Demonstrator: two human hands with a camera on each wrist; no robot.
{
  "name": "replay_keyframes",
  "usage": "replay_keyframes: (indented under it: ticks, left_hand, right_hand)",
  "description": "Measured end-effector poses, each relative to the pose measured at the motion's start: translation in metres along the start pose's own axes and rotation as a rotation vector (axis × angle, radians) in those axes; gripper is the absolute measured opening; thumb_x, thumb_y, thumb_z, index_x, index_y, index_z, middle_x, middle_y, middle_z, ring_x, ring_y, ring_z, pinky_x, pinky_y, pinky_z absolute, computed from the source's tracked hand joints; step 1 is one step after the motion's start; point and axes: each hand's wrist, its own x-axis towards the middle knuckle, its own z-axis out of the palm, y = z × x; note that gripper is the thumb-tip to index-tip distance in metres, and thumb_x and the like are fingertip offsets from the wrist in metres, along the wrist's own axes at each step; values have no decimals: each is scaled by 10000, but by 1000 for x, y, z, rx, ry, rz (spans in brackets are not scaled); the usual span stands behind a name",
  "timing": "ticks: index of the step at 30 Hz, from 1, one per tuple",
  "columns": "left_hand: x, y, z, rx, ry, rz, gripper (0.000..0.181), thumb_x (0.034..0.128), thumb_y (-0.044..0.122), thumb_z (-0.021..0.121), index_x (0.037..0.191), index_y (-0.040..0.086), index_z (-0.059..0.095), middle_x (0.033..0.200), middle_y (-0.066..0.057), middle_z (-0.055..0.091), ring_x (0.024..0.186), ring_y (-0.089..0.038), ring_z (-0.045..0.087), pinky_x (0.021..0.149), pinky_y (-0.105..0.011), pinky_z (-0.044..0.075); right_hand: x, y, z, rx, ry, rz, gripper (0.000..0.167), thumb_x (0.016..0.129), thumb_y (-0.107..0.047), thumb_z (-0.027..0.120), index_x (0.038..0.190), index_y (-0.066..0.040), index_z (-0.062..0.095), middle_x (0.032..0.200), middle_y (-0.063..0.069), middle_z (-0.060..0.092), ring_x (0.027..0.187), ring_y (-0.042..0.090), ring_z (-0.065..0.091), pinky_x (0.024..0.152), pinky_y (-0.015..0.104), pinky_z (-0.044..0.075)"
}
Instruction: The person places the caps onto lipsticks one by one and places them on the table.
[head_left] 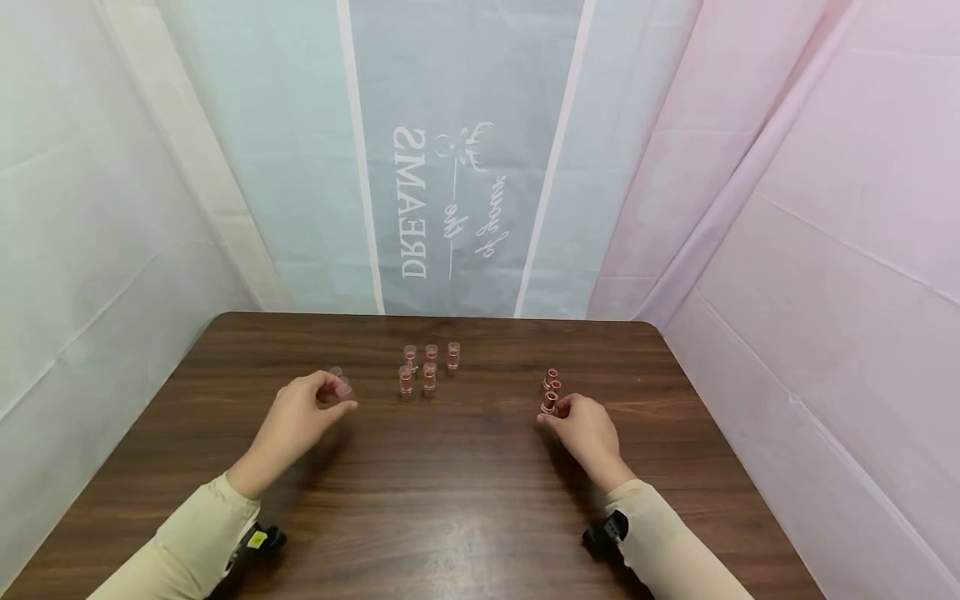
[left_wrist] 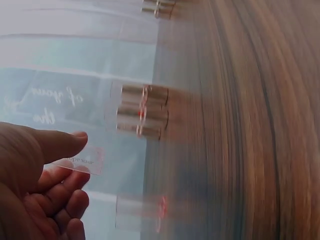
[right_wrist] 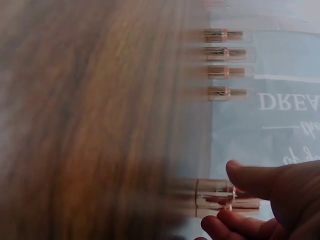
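Observation:
My left hand (head_left: 288, 425) pinches a small clear cap (head_left: 342, 389) above the table's left side; in the left wrist view, dark lettering shows on this clear cap (left_wrist: 87, 161) between thumb and fingers. Another clear cap (head_left: 336, 371) is just behind it. On the right, three small gold tubes (head_left: 552, 375) stand close together. The thumb and fingers of my right hand (head_left: 588, 433) are around the nearest gold tube (head_left: 550, 402). In the right wrist view they lie on both sides of this gold tube (right_wrist: 212, 195), its base toward the wood.
Several small clear-capped tubes (head_left: 430, 379) stand upright in two rows near the middle back of the brown wooden table (head_left: 450, 500). Behind the table hangs a blue-grey cloth (head_left: 480, 75) with white lettering. Pale cloth walls stand on both sides.

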Motion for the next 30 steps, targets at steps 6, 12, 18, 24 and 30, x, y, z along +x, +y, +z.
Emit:
replay_keyframes:
  ticks: [6, 12, 18, 24, 30]
  left_hand:
    - [-1, 13, 9, -11, 12, 51, 200, 878, 278, 837, 970, 179, 689, 898, 44, 682, 874, -174, 614, 765, -392, 500]
    - [-1, 24, 15, -19, -11, 57, 196, 875, 275, 839, 984, 192, 699, 915, 68, 674, 880, -151, 600, 787, -386, 507]
    - [2, 35, 20, -54, -34, 100, 211, 869, 254, 843, 1007, 172, 707, 953, 65, 695, 902, -161, 636, 814, -412, 548]
    - [1, 43, 22, -97, -66, 103, 206, 863, 241, 851, 999, 176, 710, 952, 58, 685, 920, -177, 628, 820, -454, 547]
    - [2, 51, 27, -117, -96, 104, 222, 857, 281, 855, 998, 199, 705, 935, 60, 661, 918, -195, 613, 819, -409, 517]
  right_hand:
    - [4, -3, 6, -43, 12, 13, 326, 821, -429, 836, 965, -155, 735, 938, 14, 731, 844, 223, 665, 703, 449, 511]
    - [8, -4, 9, -39, 21, -22, 295, 825, -409, 839, 943, -162, 728, 891, 3, 720, 797, 212, 653, 670, 436, 500]
    - [4, 1, 7, 18, 36, -45, 266, 835, -411, 831, 911, -180, 725, 862, -22, 718, 748, 179, 625, 638, 386, 476]
    - [-8, -2, -9, 131, 57, -155, 219, 840, -360, 842, 893, -194, 711, 824, -53, 703, 723, 124, 606, 652, 315, 474]
    - [-18, -30, -30, 301, 108, -408, 207, 818, -216, 880, 900, -194, 691, 824, -65, 700, 727, 106, 637, 661, 275, 532]
